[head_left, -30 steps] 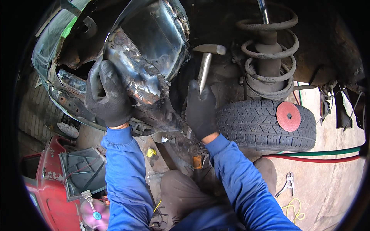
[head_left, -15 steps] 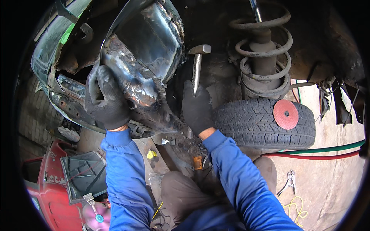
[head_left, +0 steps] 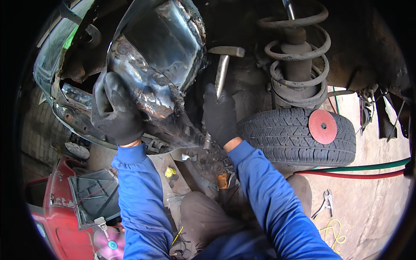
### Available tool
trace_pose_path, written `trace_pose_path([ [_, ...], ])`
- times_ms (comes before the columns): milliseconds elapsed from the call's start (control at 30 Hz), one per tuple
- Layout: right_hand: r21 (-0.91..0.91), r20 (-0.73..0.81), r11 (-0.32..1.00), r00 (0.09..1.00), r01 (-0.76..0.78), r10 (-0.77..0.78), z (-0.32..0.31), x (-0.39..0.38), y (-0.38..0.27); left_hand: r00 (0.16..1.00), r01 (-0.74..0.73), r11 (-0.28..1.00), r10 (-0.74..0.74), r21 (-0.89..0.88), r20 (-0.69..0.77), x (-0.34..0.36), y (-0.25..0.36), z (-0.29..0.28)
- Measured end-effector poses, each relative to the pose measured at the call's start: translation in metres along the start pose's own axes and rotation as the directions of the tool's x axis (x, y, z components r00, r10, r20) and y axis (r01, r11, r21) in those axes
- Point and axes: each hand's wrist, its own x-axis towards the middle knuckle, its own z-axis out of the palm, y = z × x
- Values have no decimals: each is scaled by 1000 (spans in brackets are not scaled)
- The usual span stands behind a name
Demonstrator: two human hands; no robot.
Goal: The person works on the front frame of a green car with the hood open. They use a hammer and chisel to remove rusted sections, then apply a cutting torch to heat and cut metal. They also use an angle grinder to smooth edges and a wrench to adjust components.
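Observation:
In a dark glove, my left hand (head_left: 117,110) is closed on the edge of a bare, shiny sheet-metal panel (head_left: 162,47), thumb and fingers pinching its lower left rim. The panel has rough, heat-stained seams and joins the rusty, cut-open car body. My right hand (head_left: 219,115), also gloved, is wrapped round the metal handle of a hammer (head_left: 222,76). The hammer stands nearly upright, head on top, just right of the panel's ragged edge and apart from it. Its handle end shows below my fist.
A coil spring and strut (head_left: 299,65) stand at the right, above a tyre (head_left: 277,141) with a red abrasive disc (head_left: 323,126) on it. Green and red hoses (head_left: 368,170) and locking pliers (head_left: 326,203) lie at right. A red vehicle (head_left: 65,216) and pink fan (head_left: 109,245) are at lower left.
The hammer has turned in my right hand, so its head looks longer and its handle end shows below the fist. My left hand keeps its hold, shifted slightly left in view.

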Motion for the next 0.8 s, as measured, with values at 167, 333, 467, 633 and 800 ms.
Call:
trace_pose_path([
  [167,-8,48,993,992,-114,114,-20,-2,-19,999,-25,999,24,-27,-25,-1,0,2],
  [333,-345,91,936,990,-70,108,-26,1,-44,999,-43,999,43,-15,-16,1,-2,3],
  [467,-300,127,948,980,-107,150,-31,1,-46,999,-45,999,45,-2,-12,0,-2,2],
  [633,-441,172,896,976,-45,133,-32,0,-45,999,-19,1000,19,-14,-28,3,-2,4],
  [800,-205,147,963,967,-176,208,-32,-2,-42,999,25,997,-27,-72,-19,-1,0,6],
])
